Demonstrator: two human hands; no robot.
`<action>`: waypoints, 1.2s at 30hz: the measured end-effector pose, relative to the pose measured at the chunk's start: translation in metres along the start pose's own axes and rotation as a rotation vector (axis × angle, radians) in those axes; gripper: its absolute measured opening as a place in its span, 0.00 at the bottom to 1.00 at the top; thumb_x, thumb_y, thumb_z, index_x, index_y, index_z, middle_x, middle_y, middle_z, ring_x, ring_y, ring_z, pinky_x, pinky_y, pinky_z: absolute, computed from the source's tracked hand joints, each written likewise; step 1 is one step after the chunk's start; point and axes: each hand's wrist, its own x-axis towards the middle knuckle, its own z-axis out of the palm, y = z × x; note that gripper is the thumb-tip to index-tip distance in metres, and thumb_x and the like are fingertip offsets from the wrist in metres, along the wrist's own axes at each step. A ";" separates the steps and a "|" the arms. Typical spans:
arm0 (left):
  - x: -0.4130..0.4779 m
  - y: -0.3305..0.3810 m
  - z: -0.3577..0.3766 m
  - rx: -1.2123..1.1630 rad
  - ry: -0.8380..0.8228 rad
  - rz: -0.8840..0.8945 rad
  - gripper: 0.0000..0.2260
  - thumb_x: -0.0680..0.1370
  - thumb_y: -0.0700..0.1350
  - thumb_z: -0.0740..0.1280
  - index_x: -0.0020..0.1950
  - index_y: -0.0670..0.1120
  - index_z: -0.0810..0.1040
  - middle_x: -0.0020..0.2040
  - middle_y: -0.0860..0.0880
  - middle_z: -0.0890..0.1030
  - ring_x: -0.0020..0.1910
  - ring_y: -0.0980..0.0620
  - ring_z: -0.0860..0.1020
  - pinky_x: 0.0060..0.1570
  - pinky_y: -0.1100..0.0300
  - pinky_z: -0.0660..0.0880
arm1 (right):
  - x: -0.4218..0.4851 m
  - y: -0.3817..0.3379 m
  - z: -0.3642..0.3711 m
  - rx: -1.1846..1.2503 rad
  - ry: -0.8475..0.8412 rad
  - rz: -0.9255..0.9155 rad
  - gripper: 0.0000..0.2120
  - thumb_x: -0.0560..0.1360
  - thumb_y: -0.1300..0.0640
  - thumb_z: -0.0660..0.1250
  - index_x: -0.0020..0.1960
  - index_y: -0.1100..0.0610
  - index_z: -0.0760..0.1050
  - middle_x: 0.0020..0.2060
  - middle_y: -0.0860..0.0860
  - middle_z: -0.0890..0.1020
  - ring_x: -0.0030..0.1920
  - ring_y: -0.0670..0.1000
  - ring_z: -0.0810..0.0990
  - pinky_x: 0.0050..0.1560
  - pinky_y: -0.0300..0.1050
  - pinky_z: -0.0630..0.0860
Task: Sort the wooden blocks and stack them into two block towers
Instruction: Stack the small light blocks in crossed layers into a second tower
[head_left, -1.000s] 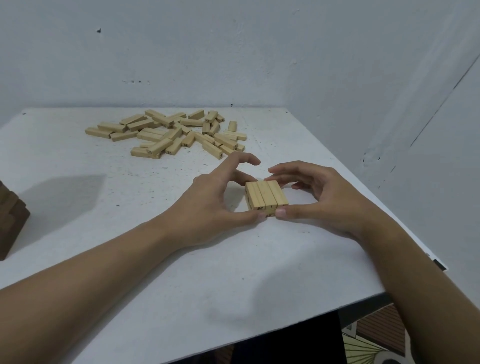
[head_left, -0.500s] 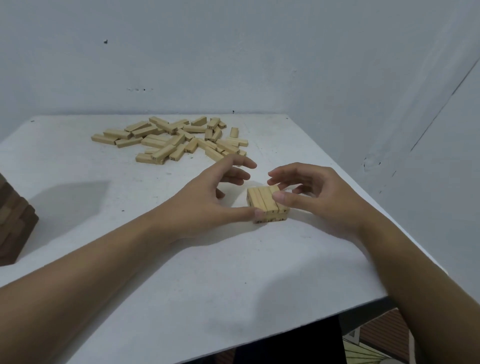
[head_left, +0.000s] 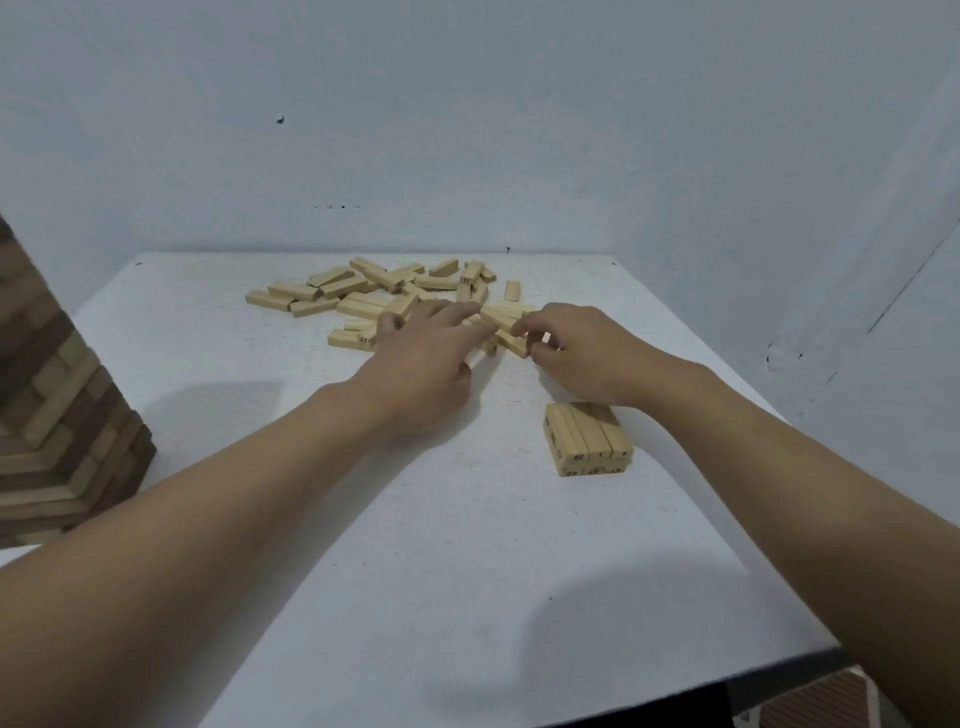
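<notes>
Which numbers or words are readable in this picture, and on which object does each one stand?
"11", probably: on the end face of a far loose block.
Dark marks on the end faces of the small stack: likely numbers, too blurred to read.
Dark mark on the end of the front-left loose block: too blurred to read.
No other text.

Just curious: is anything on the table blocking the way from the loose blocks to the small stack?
Nothing visible does. Bare table lies between the loose blocks and the small stack.
</notes>
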 end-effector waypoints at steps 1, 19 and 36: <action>0.001 0.003 0.001 0.058 0.022 0.038 0.26 0.79 0.39 0.57 0.77 0.55 0.68 0.79 0.55 0.65 0.77 0.51 0.59 0.67 0.43 0.59 | 0.004 -0.001 0.002 -0.060 -0.008 0.002 0.16 0.85 0.58 0.56 0.68 0.54 0.78 0.59 0.52 0.77 0.55 0.53 0.76 0.56 0.49 0.75; -0.029 -0.014 -0.007 -0.174 0.081 0.002 0.21 0.78 0.40 0.53 0.60 0.52 0.82 0.55 0.54 0.82 0.59 0.49 0.77 0.64 0.46 0.65 | -0.003 -0.029 0.005 0.075 -0.031 -0.075 0.16 0.83 0.64 0.61 0.63 0.53 0.83 0.55 0.44 0.76 0.54 0.44 0.71 0.44 0.31 0.66; -0.050 -0.013 -0.003 -0.075 0.018 0.033 0.23 0.82 0.41 0.51 0.72 0.57 0.76 0.63 0.54 0.74 0.65 0.55 0.71 0.66 0.53 0.54 | 0.008 -0.025 0.002 -0.106 -0.041 0.029 0.19 0.81 0.67 0.56 0.61 0.58 0.83 0.66 0.51 0.78 0.65 0.55 0.77 0.65 0.54 0.75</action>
